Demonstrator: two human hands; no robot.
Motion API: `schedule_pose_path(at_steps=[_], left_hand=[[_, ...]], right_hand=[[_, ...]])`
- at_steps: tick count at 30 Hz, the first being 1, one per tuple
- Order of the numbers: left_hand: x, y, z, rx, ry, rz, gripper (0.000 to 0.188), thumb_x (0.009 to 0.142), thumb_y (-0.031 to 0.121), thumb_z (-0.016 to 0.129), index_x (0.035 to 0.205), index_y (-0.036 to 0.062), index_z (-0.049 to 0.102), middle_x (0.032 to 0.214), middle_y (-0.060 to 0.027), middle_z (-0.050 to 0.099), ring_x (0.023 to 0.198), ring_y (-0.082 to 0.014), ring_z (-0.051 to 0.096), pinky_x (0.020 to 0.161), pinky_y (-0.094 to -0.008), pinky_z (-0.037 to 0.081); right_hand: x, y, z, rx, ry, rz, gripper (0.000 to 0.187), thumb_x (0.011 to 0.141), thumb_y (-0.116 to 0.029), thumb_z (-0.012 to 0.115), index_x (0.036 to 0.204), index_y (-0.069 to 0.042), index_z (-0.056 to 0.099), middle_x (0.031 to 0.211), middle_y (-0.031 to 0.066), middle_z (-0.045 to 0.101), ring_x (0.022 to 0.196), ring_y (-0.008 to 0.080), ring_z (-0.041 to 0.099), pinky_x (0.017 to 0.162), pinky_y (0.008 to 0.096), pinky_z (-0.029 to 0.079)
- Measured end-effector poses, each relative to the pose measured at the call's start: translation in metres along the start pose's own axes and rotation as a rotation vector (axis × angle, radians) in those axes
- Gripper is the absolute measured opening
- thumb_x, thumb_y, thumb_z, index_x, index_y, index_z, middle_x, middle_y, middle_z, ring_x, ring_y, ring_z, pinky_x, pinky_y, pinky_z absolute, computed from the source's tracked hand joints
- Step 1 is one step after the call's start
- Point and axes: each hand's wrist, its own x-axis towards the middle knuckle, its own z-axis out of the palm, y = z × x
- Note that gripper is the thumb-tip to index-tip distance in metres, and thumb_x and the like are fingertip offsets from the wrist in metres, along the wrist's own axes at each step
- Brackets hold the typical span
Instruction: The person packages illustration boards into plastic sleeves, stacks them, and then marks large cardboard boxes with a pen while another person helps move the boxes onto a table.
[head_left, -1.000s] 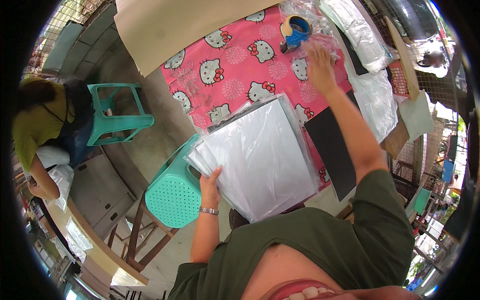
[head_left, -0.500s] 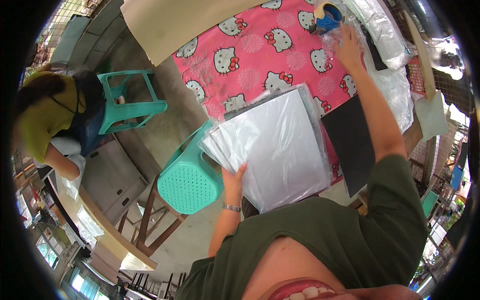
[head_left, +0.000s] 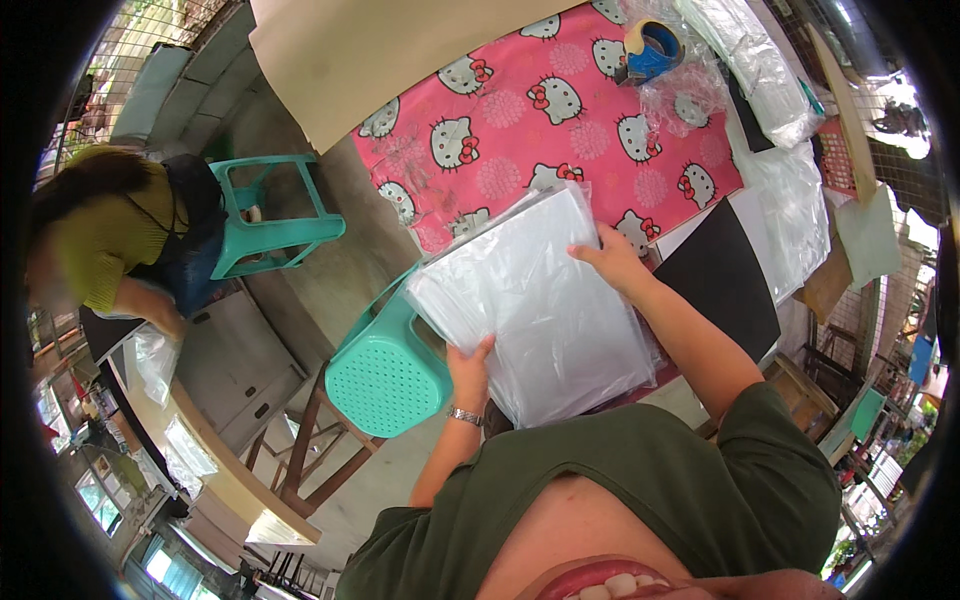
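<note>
A thick stack of white sheets in clear plastic sleeves is held up in front of my body, over the near edge of the table. My left hand grips its lower left edge, thumb on top and fingers hidden underneath. At the upper right edge, my right hand holds the stack with its thumb on the face and the other fingers behind. A large black sheet lies on the table just right of my right forearm, partly over a white sheet.
A pink cartoon-print cover lies on the table. Beyond are a tape roll with a blue inside, crumpled clear plastic and brown board. Green stools stand left. Farther left, a co-worker sits handling plastic at another table.
My right hand has come back from the far right, near the tape roll, to the stack's right edge. The stack's sleeves now lie more evenly together. My left hand keeps its hold.
</note>
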Motion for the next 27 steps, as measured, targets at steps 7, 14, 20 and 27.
schedule_pose_path(at_steps=[7,14,20,27], left_hand=[[0.076,0.118,-0.002,0.48,0.089,0.238,0.042,0.076,0.009,0.076,0.11,-0.0044,0.055,0.101,-0.0129,0.065,0.086,-0.02,0.062,0.076,-0.0326,0.052],[0.24,0.379,0.108,1.055,-0.243,0.782,0.06,0.072,0.033,0.078,0.113,-0.0062,0.056,0.105,-0.0226,0.065,0.095,-0.0319,0.063,0.081,-0.0415,0.051],[0.308,0.381,0.187,1.486,0.001,0.874,0.075,0.078,0.05,0.068,0.136,0.0094,0.045,0.134,-0.023,0.05,0.125,-0.0374,0.047,0.1,-0.0532,0.04],[0.341,0.238,0.087,1.571,0.023,0.642,0.082,0.084,0.074,0.038,0.151,0.0336,0.013,0.159,-0.0072,0.003,0.142,-0.0457,-0.002,0.092,-0.0831,0.008]], right_hand=[[0.022,-0.053,0.021,0.445,0.019,-0.143,0.046,0.092,-0.018,0.06,0.131,0.0,0.044,0.121,0.0139,0.058,0.109,0.0244,0.055,0.096,0.0379,0.043],[0.105,-0.129,0.049,1.036,0.152,-0.389,0.036,0.095,-0.015,0.055,0.128,-0.004,0.045,0.12,0.0123,0.055,0.108,0.0282,0.056,0.093,0.044,0.048],[0.229,-0.134,0.065,1.148,0.593,-0.338,0.038,0.089,-0.004,0.052,0.127,0.0,0.046,0.121,0.0148,0.057,0.102,0.0249,0.058,0.087,0.0379,0.048],[0.161,-0.091,0.014,0.549,0.325,-0.377,0.04,0.09,-0.01,0.057,0.129,-0.003,0.05,0.126,0.0113,0.056,0.113,0.0231,0.053,0.098,0.0371,0.04]])
